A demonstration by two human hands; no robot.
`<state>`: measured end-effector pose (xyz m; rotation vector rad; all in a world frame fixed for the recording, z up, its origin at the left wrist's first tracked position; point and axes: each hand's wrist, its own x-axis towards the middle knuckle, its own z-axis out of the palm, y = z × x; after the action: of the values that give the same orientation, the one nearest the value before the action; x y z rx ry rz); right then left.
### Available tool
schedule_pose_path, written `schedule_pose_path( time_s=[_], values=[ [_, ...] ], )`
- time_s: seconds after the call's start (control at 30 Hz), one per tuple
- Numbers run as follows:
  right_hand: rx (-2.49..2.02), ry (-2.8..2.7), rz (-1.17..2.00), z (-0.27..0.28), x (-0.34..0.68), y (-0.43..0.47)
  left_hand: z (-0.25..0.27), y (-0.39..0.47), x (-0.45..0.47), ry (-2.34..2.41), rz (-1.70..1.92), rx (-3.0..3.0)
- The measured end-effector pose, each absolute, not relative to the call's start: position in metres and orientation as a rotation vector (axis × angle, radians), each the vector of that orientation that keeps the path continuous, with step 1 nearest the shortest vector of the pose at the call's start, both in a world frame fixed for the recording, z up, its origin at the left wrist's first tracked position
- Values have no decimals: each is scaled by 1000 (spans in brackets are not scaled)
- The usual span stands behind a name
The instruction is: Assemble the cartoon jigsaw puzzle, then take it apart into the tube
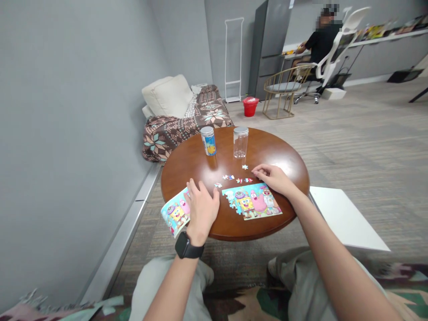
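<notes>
My left hand (203, 207) lies with spread fingers over the right end of a curled cartoon picture sheet (176, 215), at the table's left edge. A partly joined jigsaw puzzle (256, 200) with the same cartoon figures lies between my hands; its left edge is ragged. My right hand (273, 177) is just above the puzzle's upper right corner, its fingers bent and pressed together. Whatever its fingertips hold, if anything, is hidden. Several loose puzzle pieces (228, 177) lie beyond the puzzle. One single puzzle piece (245, 167) sits farther off, left of my right fingertips.
On the round wooden table (187, 162) stand a jar with a blue and yellow label (209, 143) and a clear jar (240, 143), both lidded. A white board (347, 218) is at the right. Behind are a covered sofa (207, 111), a red bucket (250, 107) and a seated person (323, 42).
</notes>
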<state>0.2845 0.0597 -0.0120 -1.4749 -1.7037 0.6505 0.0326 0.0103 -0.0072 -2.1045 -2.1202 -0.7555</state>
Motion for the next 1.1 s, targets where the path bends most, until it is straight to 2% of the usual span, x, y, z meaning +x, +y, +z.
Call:
schedule_pose_path(
  time_s=[0.13, 0.27, 0.37, 0.5, 0.6, 0.87, 1.1],
  values=[
    [-1469, -1698, 659, -12, 284, 60, -8, 26, 19, -2052, -964, -2282],
    [-1465, -1699, 661, -13, 285, 60, -3, 41, 0, -1852, -886, -2600],
    [-1479, -1696, 661, -13, 285, 61, 8, 37, -6, -1750, -817, -2599],
    [-1484, -1689, 662, -12, 284, 60, 27, 17, 1, -2080, -367, -2241],
    [-1487, -1687, 652, -12, 284, 60, 29, 12, 4, -2171, -101, -2257],
    [-1476, -1709, 634, -10, 284, 59, -1, 57, -29, -1661, -287, -2821],
    [-1498, -1713, 643, -10, 284, 60, -2, 64, -15, -1577, -391, -2938]
  ],
)
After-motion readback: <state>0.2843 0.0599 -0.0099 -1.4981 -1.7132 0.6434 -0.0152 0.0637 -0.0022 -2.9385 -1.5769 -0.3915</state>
